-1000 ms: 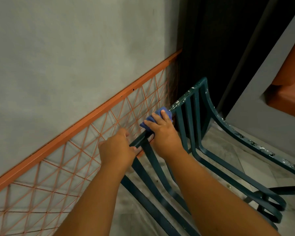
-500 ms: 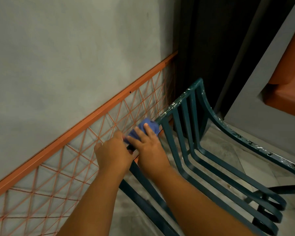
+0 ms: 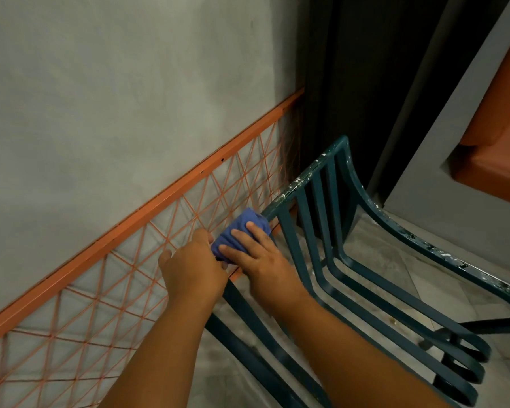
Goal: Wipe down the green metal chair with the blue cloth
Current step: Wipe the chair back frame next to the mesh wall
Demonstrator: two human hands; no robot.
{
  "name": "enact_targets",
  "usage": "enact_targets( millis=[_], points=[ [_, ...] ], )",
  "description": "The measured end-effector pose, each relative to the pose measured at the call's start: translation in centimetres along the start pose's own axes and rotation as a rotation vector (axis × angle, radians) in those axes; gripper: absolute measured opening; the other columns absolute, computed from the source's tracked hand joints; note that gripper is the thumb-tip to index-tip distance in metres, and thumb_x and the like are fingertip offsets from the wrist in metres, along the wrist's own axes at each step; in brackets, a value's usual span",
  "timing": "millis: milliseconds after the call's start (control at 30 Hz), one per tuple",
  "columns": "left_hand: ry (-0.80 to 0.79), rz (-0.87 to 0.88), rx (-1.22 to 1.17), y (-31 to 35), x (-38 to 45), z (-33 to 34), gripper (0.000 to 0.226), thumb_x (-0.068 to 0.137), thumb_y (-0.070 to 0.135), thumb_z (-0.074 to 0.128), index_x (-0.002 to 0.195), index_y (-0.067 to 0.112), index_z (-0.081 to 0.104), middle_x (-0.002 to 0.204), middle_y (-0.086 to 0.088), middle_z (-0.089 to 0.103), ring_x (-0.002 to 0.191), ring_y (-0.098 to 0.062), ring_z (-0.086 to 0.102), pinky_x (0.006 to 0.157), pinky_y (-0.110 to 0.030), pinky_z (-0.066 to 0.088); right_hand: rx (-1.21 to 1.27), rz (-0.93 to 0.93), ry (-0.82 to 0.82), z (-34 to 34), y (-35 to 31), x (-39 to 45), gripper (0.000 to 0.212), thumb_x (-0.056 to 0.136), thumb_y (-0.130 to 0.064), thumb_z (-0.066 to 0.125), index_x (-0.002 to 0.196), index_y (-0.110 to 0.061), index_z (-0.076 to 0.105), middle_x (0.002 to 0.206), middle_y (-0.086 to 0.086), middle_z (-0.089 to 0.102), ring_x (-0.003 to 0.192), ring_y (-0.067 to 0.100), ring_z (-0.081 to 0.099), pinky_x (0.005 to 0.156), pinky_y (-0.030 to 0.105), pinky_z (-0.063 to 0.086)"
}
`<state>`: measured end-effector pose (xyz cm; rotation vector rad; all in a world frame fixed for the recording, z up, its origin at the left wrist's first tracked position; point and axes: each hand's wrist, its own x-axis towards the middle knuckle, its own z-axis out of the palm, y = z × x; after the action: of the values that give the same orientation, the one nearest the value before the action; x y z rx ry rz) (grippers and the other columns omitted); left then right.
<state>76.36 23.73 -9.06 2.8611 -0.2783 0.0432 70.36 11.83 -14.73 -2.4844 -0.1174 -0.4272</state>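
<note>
The green metal chair [image 3: 333,231] stands with its slatted back toward me, white paint flecks along its top rail. A bunched blue cloth [image 3: 237,229] lies on that top rail near its left end. My right hand [image 3: 259,254] presses the cloth onto the rail, fingers spread over it and curling round it. My left hand [image 3: 193,266] grips the rail just left of the cloth, touching the right hand. The rail under both hands is hidden.
An orange metal railing with a diamond wire mesh [image 3: 106,301] runs close behind the chair along a grey wall [image 3: 115,98]. A dark doorway [image 3: 365,69] lies beyond. An orange surface [image 3: 495,134] sits at the upper right. The floor is pale tile [image 3: 401,260].
My right hand has slid the blue cloth leftward along the top rail, from about a hand's width away to touching my left hand. The left hand has kept its hold on the rail.
</note>
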Motion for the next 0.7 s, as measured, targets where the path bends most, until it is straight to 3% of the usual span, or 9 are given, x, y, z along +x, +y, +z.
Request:
enact_targets(
  millis=[133,267,333,433,500,600,667,700],
  points=[
    [-0.021,-0.031,0.004,0.2,0.1,0.1,0.041,0.074,0.034,0.077,0.108,0.028,0.054,0.078,0.005,0.068,0.081,-0.019,0.064,0.095,-0.044,0.044,-0.088,0.143,-0.017,-2.0,2.7,1.6,0.066,0.085,0.006,0.054,0.139,-0.030,0.045,0.154,-0.001,0.030,0.147,0.024,0.007,0.116,0.043,0.020],
    [-0.031,-0.026,0.101,0.5,0.1,0.1,0.037,0.078,0.035,0.072,0.108,0.030,0.051,0.077,0.009,0.066,0.081,-0.017,0.063,0.101,-0.043,0.035,-0.133,0.270,-0.019,-1.6,1.1,4.0,0.058,0.087,0.001,0.052,0.139,-0.026,0.045,0.157,0.004,0.023,0.146,0.028,-0.003,0.115,0.048,0.021],
    [-0.037,-0.023,0.121,0.6,0.1,0.0,0.036,0.079,0.035,0.071,0.108,0.030,0.050,0.077,0.009,0.065,0.082,-0.016,0.063,0.102,-0.043,0.034,-0.075,0.212,0.005,-0.7,0.2,3.0,0.058,0.087,0.003,0.053,0.138,-0.024,0.047,0.156,0.007,0.027,0.147,0.030,0.000,0.115,0.048,0.020],
    [-0.067,-0.035,0.128,0.8,0.2,-0.4,0.033,0.081,0.035,0.068,0.107,0.030,0.049,0.080,0.007,0.065,0.085,-0.018,0.063,0.102,-0.043,0.033,-0.017,0.089,-0.007,-0.6,0.1,0.4,0.055,0.089,0.004,0.056,0.136,-0.024,0.051,0.152,0.004,0.033,0.146,0.026,0.009,0.117,0.037,0.013],
    [-0.122,-0.058,0.142,1.1,0.4,-0.7,0.033,0.083,0.034,0.066,0.110,0.029,0.047,0.081,0.007,0.063,0.087,-0.019,0.061,0.101,-0.042,0.032,0.130,0.117,0.003,-1.5,0.7,-0.4,0.050,0.087,0.006,0.057,0.130,-0.019,0.057,0.146,0.007,0.043,0.142,0.026,0.023,0.117,0.035,0.019],
    [-0.236,-0.087,0.161,1.8,0.8,-0.8,0.043,0.081,0.030,0.064,0.119,0.028,0.043,0.089,0.006,0.056,0.095,-0.020,0.056,0.101,-0.045,0.031,0.331,0.265,0.170,-3.5,1.3,-0.3,0.043,0.095,-0.006,0.050,0.134,-0.021,0.052,0.140,0.005,0.051,0.131,0.017,0.041,0.109,0.032,0.036],
    [-0.264,-0.086,0.137,2.4,0.9,-0.6,0.049,0.080,0.035,0.064,0.125,0.028,0.043,0.111,0.001,0.054,0.106,-0.023,0.052,0.101,-0.047,0.032,0.265,0.312,0.316,-4.4,1.4,0.5,0.041,0.097,-0.014,0.044,0.138,-0.021,0.047,0.139,0.004,0.051,0.128,0.014,0.041,0.106,0.028,0.038],
    [-0.253,-0.071,0.126,2.8,1.0,-0.5,0.048,0.081,0.038,0.063,0.125,0.028,0.045,0.118,0.000,0.051,0.109,-0.024,0.051,0.101,-0.047,0.033,0.177,0.303,0.354,-4.6,1.5,1.0,0.042,0.097,-0.018,0.043,0.138,-0.020,0.046,0.141,0.005,0.050,0.132,0.018,0.038,0.109,0.032,0.035]
  ],
)
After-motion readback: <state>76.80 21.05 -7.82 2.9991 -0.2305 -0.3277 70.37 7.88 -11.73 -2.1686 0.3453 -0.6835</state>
